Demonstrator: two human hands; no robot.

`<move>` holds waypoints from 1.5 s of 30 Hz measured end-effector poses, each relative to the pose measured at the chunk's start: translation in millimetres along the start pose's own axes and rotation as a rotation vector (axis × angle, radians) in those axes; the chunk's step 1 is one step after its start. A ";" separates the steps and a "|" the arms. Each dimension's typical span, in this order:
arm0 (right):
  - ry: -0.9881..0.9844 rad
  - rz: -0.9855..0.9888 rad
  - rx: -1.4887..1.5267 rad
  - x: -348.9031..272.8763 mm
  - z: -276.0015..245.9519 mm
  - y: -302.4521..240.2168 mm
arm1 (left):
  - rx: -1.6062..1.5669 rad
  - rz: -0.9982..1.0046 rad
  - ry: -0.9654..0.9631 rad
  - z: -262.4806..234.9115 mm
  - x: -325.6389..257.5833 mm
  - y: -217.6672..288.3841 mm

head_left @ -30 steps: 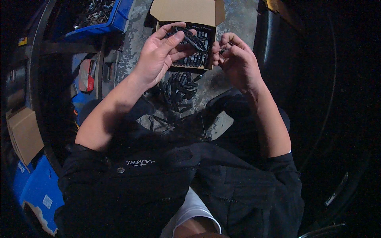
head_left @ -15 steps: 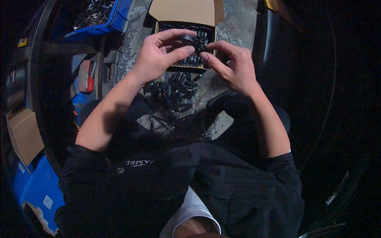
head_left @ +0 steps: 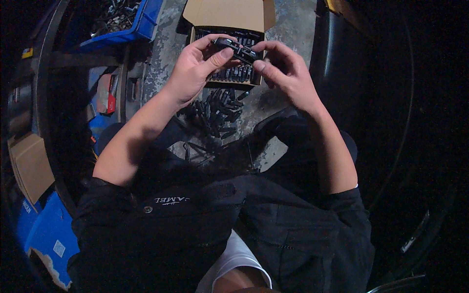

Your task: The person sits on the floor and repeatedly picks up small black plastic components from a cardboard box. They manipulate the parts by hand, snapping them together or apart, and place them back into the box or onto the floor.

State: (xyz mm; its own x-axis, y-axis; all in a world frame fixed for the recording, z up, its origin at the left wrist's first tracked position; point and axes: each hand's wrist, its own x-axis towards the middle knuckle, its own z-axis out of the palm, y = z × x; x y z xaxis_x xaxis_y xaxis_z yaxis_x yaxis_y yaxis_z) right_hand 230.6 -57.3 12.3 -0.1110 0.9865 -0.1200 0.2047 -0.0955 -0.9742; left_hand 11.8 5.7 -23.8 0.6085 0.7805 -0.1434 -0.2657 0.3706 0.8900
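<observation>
In the head view, the black part (head_left: 240,49) is long and narrow, dark and glossy, with pale glints along its upper side and small recesses or fittings near its middle. Its left end looks rounded; finer details are too small to tell. It is held in the air, tilted so that its right end sits lower in the picture, in front of the cardboard box (head_left: 228,13), whose lid is raised.

The part spans the gap between the two hands. The left hand (head_left: 194,69) pinches its left end, thumb on the near side and fingers curled around the far side. The right hand (head_left: 292,80) pinches its right end between thumb and forefinger, the other fingers bent inward. Rows of dark pieces (head_left: 234,74) fill the box, and a loose pile of black pieces (head_left: 217,110) lies just nearer the person.
</observation>
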 end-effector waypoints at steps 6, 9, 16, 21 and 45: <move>0.049 0.019 -0.135 -0.5 1.4 0.3 | 0.128 0.054 -0.013 0.4 0.7 -1.7; 0.149 0.035 0.014 0.6 -2.2 1.2 | -0.242 0.030 -0.029 -0.2 0.5 1.2; 0.219 0.213 0.264 4.5 -5.2 8.9 | -0.776 -0.035 -0.131 -5.5 -1.9 30.7; 0.224 0.197 0.180 5.9 -3.8 16.0 | -0.738 0.033 -0.252 -12.7 -0.2 23.4; 0.167 0.192 0.116 5.3 -1.3 15.6 | -0.635 0.111 -0.298 -10.0 0.5 23.6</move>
State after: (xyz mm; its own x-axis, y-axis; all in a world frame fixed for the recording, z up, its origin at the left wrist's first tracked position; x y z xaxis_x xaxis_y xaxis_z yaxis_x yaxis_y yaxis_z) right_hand 234.4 -53.4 -3.2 0.0833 0.9563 -0.2802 0.0926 -0.2874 -0.9533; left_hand -1.6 19.8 -7.2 0.7070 0.6935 0.1384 -0.6674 0.5896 0.4548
